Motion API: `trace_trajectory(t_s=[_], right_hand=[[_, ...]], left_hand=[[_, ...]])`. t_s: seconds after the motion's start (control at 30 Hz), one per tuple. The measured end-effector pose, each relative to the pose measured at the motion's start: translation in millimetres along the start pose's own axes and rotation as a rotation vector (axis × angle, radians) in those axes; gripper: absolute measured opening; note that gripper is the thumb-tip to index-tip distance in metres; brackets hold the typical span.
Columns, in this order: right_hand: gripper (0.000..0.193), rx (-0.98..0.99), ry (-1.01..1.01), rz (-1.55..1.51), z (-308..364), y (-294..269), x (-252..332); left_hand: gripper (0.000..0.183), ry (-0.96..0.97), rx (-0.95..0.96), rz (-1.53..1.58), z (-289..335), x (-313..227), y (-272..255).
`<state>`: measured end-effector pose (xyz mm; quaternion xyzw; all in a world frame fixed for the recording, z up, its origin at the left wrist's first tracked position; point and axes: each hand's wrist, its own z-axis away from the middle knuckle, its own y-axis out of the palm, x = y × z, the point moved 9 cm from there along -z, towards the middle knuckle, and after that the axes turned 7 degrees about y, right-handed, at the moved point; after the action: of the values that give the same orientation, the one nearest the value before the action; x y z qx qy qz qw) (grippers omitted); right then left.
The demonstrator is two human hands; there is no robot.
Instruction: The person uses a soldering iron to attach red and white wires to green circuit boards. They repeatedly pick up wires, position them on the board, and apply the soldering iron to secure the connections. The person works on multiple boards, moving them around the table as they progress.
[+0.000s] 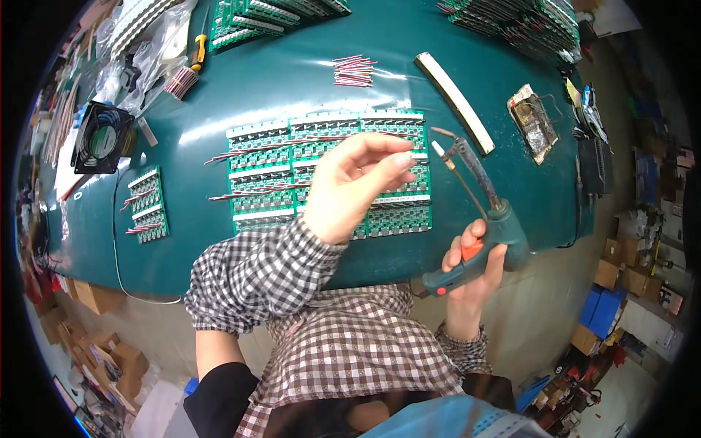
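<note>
My right hand (pixel 473 271) is wrapped round a dark green soldering gun (pixel 510 237) with an orange trigger. The gun's long metal barrel slants up and left over the table, and its tip is close to my left fingertips. My left hand (pixel 350 186) hovers above a panel of green circuit boards (pixel 398 217), thumb and fingers pinched together. Whatever the pinch may hold is too small to make out. Red and black wires (pixel 252 152) lie in rows across the panel, and my left hand and sleeve cover part of it.
Loose short wires (pixel 353 71) lie beyond the panel. Right of them are a long white strip (pixel 456 102) and a blackened tray (pixel 533 124). Board stacks (pixel 281 16) stand at the back. On the left are a smaller board (pixel 150 208), a fan (pixel 104 139) and a screwdriver (pixel 198 52).
</note>
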<state>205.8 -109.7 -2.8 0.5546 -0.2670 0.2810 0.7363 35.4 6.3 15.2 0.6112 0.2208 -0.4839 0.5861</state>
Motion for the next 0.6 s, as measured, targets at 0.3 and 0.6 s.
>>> trace_trajectory(t_s=[0.3, 0.6], right_hand=[[0.046, 0.029, -0.063, 0.09, 8.3, 3.3, -8.5], [0.044, -0.014, -0.054, 0.093, 10.8, -2.7, -14.8]], left_hand=[[0.016, -0.12, -0.069, 0.329, 3.2, 21.3, 10.2], [0.015, -0.132, -0.113, 0.345, 1.1, 30.6, 9.5]])
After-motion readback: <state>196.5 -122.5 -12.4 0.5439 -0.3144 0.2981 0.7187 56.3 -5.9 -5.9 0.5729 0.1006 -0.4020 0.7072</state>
